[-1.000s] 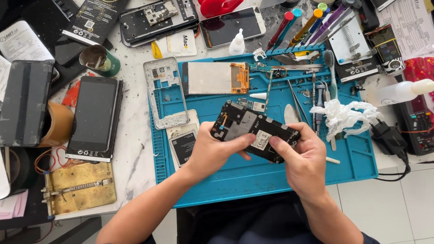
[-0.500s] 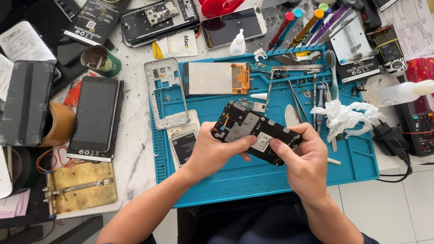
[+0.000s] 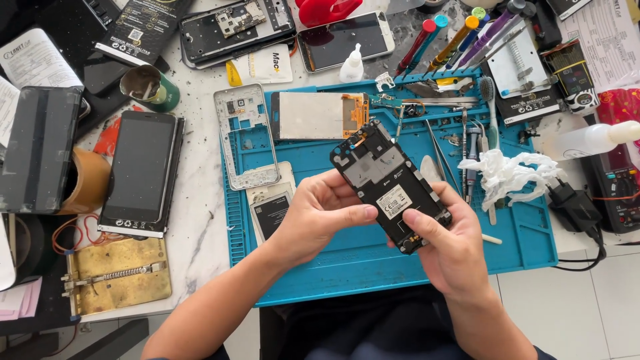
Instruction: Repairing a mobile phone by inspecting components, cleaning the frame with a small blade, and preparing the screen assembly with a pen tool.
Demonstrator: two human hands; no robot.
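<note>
Phone frame (image 3: 389, 185) held above the blue mat (image 3: 373, 253), long axis running diagonally away to my left; my left hand (image 3: 319, 217) and right hand (image 3: 448, 247) both closed on it.

A white marble-patterned worktop (image 3: 200, 227) is seen under bright, even light, with pale floor tiles (image 3: 573, 307) visible at the near right.

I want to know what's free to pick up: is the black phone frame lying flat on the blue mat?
No, the black phone frame is lifted above the blue mat, held between the left hand and right hand.
</note>
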